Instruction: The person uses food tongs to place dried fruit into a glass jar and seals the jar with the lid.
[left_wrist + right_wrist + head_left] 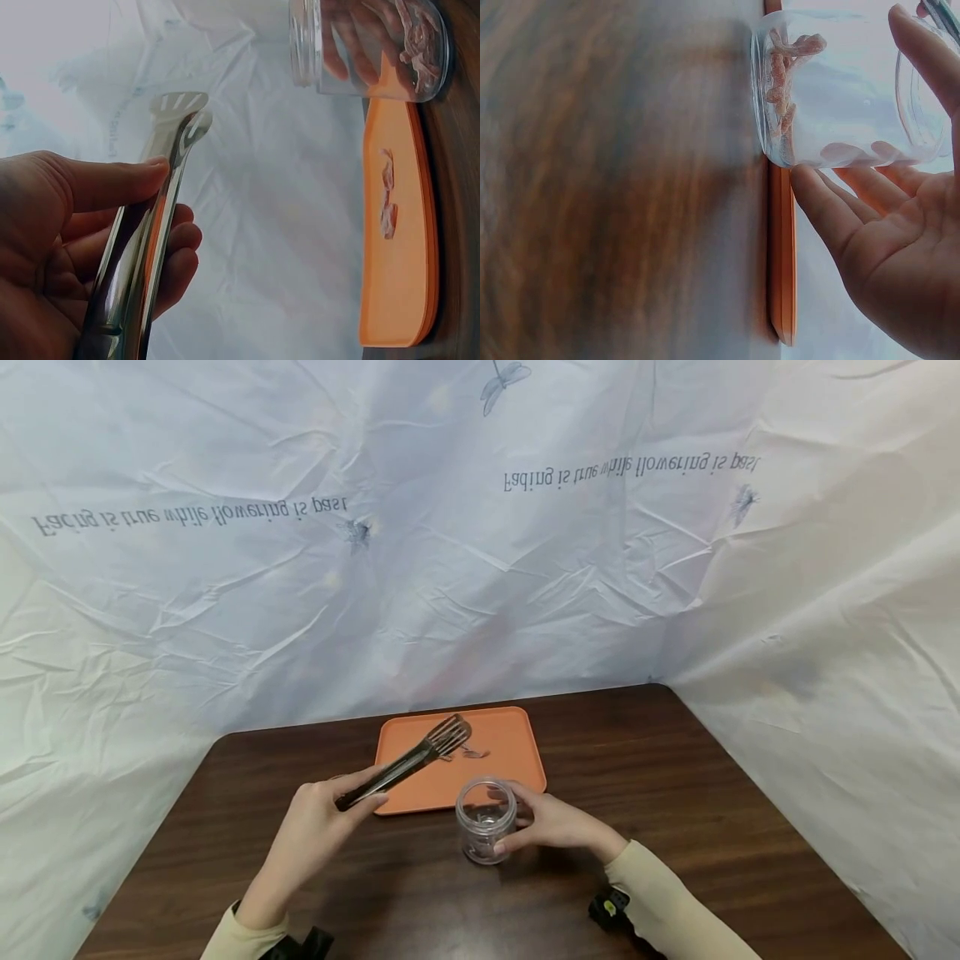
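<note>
My left hand (318, 827) grips a pair of metal tongs (405, 766) by the handle, thumb on one side and fingers on the other. Their slotted tips point up and away, above the orange tray (513, 731). A clear, lidless jar (476, 842) stands upright on the table in front of the tray. Round its right side my right hand (558, 822) holds it between thumb and fingers. Several small reddish-brown pieces (780, 94) lie at the jar's bottom. A few more small strips (388, 199) lie on the tray. Nothing shows between the tong tips.
The dark wooden table (645, 777) carries the tray near its back edge. A white printed cloth (450, 568) hangs behind the table and along its sides. Black devices (609, 907) are strapped to both wrists, over light sleeves.
</note>
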Demonstrator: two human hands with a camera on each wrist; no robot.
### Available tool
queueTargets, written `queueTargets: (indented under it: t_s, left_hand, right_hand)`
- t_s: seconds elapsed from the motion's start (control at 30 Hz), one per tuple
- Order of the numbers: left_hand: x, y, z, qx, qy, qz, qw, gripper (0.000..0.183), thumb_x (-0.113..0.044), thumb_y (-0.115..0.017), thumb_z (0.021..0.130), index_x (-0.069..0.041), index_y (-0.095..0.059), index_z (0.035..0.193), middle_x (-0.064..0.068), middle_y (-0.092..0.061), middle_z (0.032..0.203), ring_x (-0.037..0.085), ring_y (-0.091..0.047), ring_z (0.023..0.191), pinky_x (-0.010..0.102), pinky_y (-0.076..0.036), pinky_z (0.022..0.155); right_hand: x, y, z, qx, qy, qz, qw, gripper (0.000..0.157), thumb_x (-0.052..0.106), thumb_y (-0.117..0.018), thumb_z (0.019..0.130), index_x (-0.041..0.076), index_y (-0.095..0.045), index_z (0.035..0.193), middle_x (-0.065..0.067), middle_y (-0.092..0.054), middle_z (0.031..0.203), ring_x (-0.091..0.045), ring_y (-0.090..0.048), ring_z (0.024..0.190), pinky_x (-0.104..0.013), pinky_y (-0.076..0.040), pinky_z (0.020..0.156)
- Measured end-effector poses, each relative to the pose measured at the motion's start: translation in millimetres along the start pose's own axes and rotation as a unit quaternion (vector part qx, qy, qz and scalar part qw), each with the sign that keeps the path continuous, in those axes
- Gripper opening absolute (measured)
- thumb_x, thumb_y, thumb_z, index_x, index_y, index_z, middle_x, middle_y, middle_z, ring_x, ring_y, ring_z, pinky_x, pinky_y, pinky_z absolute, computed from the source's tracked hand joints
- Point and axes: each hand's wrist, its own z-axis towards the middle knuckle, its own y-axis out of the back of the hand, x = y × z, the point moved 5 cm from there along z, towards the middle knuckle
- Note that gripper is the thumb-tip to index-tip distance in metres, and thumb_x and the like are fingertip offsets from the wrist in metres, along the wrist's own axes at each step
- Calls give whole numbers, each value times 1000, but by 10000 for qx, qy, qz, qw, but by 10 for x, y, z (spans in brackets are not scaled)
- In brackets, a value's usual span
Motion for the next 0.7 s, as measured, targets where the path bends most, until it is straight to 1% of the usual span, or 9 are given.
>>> queueTargets:
  t_s: [0.07,0.13,0.2,0.3,0.47,0.53,0.6,0.7]
  left_hand:
    - [25,-4,14,-18,79,-19,10000,43,-28,-77,91,-18,-69,132,-9,-60,65,4,-25,44,24,-31,44]
    - [56,-13,31,-26,144,-5,9999,44,-26,-77,92,-17,-68,134,-7,-52,57,4,-26,44,24,-30,44]
    - [91,-24,48,-28,214,13,9998,44,-24,-77,92,-17,-68,134,-5,-47,54,5,-26,43,24,-30,43]
    - [151,-46,85,8,325,48,9995,45,-25,-76,92,-17,-67,136,-4,-42,50,7,-24,41,24,-29,41]
    - [238,-69,167,144,464,47,9988,48,-29,-74,94,-16,-63,140,-4,-38,45,9,-25,37,26,-30,38]
    - [266,-75,199,218,497,2,9985,49,-29,-73,95,-16,-62,141,-4,-38,44,10,-27,36,26,-31,38]
    - [288,-79,237,283,508,-10,9983,49,-28,-73,95,-15,-62,141,-4,-38,44,11,-28,36,27,-32,38]
    - [329,-89,303,369,530,-21,9979,49,-28,-73,95,-14,-62,141,-3,-39,45,11,-29,36,27,-33,38]
  right_hand:
    - [3,2,-1,-12,-22,8,10000,87,26,-81,89,23,-29,159,-16,-37,157,-32,-41,142,-37,-42,108]
    - [6,0,-3,-19,-43,27,10000,87,26,-81,89,23,-29,158,-16,-37,157,-31,-41,142,-37,-42,108]
    - [9,-9,-4,-6,-40,56,10000,87,25,-81,89,23,-29,158,-17,-36,157,-31,-41,142,-37,-42,108]
    - [8,-19,-5,-10,-26,82,10000,86,24,-81,89,23,-30,158,-17,-36,158,-31,-41,142,-37,-42,107]
    - [-8,-35,-12,-37,-59,94,9999,85,24,-81,89,23,-31,158,-15,-37,157,-31,-42,142,-37,-42,107]
    - [-2,-40,-18,-54,-70,42,10000,86,25,-82,88,24,-31,158,-14,-37,157,-29,-42,142,-35,-43,107]
    - [23,-37,-23,-89,-76,-85,9999,88,27,-82,87,24,-31,158,-14,-38,157,-28,-43,141,-33,-43,106]
    - [82,-25,-25,-130,-73,-422,9990,90,32,-83,86,24,-29,159,-14,-39,157,-25,-44,141,-31,-44,105]
